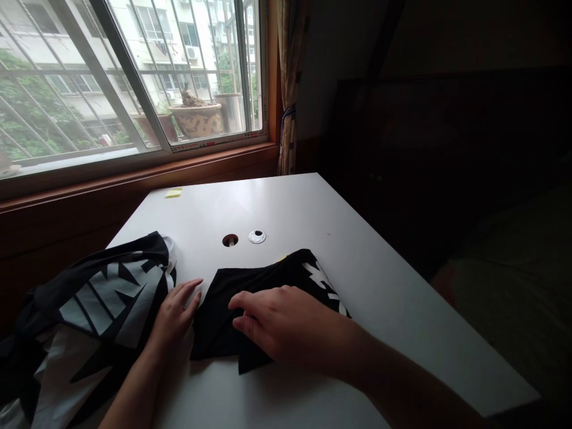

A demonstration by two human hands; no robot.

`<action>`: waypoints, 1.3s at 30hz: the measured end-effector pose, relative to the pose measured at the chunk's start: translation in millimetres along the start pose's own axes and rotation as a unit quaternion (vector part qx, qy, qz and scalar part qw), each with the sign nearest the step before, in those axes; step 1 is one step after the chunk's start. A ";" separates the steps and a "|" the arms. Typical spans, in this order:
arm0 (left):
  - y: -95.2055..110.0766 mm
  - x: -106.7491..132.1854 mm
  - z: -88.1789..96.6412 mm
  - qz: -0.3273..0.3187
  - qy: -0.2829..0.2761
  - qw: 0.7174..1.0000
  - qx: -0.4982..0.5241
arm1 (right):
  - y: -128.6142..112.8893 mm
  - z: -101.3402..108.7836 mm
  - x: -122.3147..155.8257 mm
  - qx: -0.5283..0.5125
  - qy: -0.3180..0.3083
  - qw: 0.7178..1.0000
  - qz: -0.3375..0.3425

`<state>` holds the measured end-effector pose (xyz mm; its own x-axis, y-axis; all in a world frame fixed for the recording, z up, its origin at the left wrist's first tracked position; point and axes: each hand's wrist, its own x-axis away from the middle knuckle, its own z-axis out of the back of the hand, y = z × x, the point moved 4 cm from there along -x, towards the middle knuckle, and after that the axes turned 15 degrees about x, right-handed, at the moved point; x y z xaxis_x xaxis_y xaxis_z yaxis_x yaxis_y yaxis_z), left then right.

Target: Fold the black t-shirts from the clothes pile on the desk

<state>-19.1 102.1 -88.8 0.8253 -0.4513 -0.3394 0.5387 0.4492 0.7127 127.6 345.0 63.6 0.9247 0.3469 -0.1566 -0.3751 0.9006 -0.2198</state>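
Note:
A black folded garment (215, 316) with white print along its right side lies on the white table (277, 208). Whether it is a shirt or shorts I cannot tell. Just past the garment's left edge is my left hand (176, 313), its fingers stretched out and nothing in it. My right hand (270, 319) is over the middle of the black cloth, covering part of it. A gap shows between its thumb and forefinger, and no fabric is visible in its grasp; the other fingers are hidden.
Heaped at the table's left side is black, white and grey clothing (107, 298) with big letters. Beyond the garment are a round hole (230, 240), a round white cap (257, 236) and a yellow sticky note (174, 193). A barred window (187, 71) rises behind.

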 end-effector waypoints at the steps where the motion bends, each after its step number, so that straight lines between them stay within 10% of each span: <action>1: 0.6 -0.3 0.1 -0.002 0.001 1.000 0.000 | 2.5 -6.7 1.9 -0.007 -0.010 1.000 -0.001; 9: 23.6 -2.2 -11.1 -0.034 -0.021 0.999 -0.013 | 116.7 -61.6 60.3 0.085 0.019 0.980 -0.178; 16: 38.4 0.3 -34.3 -0.049 -0.091 0.994 -0.023 | 150.9 -98.3 119.3 0.004 -0.009 0.941 -0.337; 22: 50.4 4.4 -30.5 -0.063 -0.133 0.989 -0.022 | 170.5 -96.2 130.3 -0.158 -0.036 0.913 -0.375; 27: 70.5 14.6 -43.1 -0.117 -0.197 0.973 -0.015 | 205.5 -73.2 140.3 0.025 0.063 0.934 -0.351; 31: 85.2 16.5 -58.7 -0.181 -0.210 0.960 -0.033 | 185.2 -63.1 143.2 0.119 0.113 0.965 -0.206; 34: 95.1 14.9 -66.5 -0.186 -0.230 0.954 -0.059 | 143.0 -64.5 144.6 0.062 0.054 0.994 -0.076; 39: 112.2 12.7 -75.8 -0.175 -0.256 0.946 -0.090 | 94.4 -68.9 155.1 0.000 -0.050 0.998 -0.042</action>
<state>64.6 205.1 -59.7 0.4260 -0.8903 -0.1609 0.8221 0.3067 0.4797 231.2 465.8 -47.8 0.9547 0.2948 -0.0409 -0.2962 0.9273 -0.2288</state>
